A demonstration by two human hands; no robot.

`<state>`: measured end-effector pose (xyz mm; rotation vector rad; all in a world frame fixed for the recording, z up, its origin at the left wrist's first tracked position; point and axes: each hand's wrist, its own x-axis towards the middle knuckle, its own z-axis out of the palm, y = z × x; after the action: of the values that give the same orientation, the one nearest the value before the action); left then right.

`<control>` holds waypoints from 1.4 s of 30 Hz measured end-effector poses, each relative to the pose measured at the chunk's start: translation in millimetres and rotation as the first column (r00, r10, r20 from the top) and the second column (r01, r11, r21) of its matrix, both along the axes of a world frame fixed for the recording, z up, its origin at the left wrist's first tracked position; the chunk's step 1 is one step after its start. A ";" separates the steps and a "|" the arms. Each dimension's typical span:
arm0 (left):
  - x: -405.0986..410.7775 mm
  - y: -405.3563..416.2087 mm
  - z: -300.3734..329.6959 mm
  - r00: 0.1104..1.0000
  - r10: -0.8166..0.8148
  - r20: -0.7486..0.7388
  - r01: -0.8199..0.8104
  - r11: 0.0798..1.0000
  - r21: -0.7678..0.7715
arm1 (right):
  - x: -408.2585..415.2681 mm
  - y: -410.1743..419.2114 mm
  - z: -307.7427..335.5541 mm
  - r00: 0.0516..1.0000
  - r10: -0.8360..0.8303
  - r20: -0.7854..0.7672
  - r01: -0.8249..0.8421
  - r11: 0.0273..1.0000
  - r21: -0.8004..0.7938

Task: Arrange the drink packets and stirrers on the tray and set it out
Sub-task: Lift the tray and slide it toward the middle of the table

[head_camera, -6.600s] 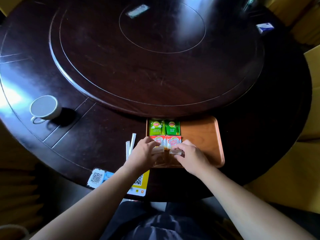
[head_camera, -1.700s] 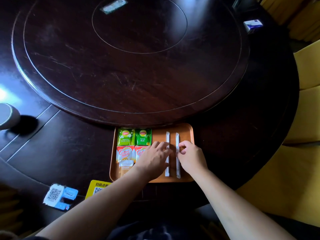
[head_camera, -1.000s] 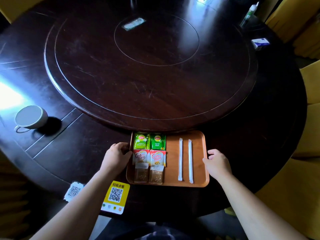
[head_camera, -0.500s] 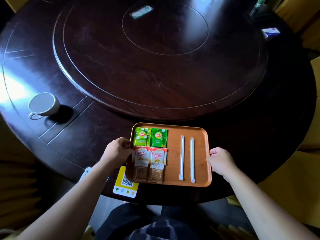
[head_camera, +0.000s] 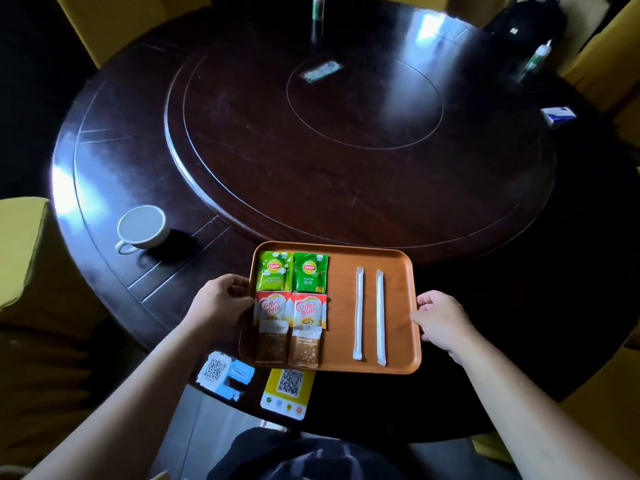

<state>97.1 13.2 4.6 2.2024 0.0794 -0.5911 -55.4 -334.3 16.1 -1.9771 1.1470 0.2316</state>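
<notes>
hands grip the orange tray (head_camera: pixel 398 268) at its two short sides: the left hand (head_camera: pixel 221 303) is curled around the left rim, the right hand (head_camera: pixel 441 322) is curled around the right rim, fingers closed on the edge. whether the tray rests on the dark round table (head_camera: pixel 114 168) or is lifted off it, i cannot tell; it sits over the near edge, just in front of the raised turntable (head_camera: pixel 346 150). on its left half lie two green lipton packets (head_camera: pixel 292 277) side by side, below them two red coffee mate packets (head_camera: pixel 291 308), and below those two brown packets (head_camera: pixel 287 346), all in neat rows touching each other. on the right half two white wrapped stirrers (head_camera: pixel 369 313) lie parallel, slightly apart. a white cup (head_camera: pixel 142 226) stands well to the left on the table. two qr code cards (head_camera: pixel 256 379) lie just beside the near edge of the tray.
</notes>
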 end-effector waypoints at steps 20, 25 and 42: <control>131.9 -121.0 42.6 0.999 -0.009 0.032 0.010 0.998 -0.056 | 128.7 -96.4 31.7 0.997 -0.021 0.075 0.027 0.997 -0.076; 156.4 -149.1 32.5 0.999 -0.036 0.003 0.036 0.998 -0.045 | 151.3 -119.4 19.1 0.998 -0.038 0.051 0.041 0.996 -0.078; 204.9 -192.2 7.9 0.998 -0.066 0.012 0.066 0.998 0.015 | 205.8 -152.4 2.8 1.000 -0.014 -0.026 0.011 0.991 -0.133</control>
<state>302.0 -179.1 12.5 2.2296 0.0045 -0.6153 150.4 -486.7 19.0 -2.0883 1.2192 0.1792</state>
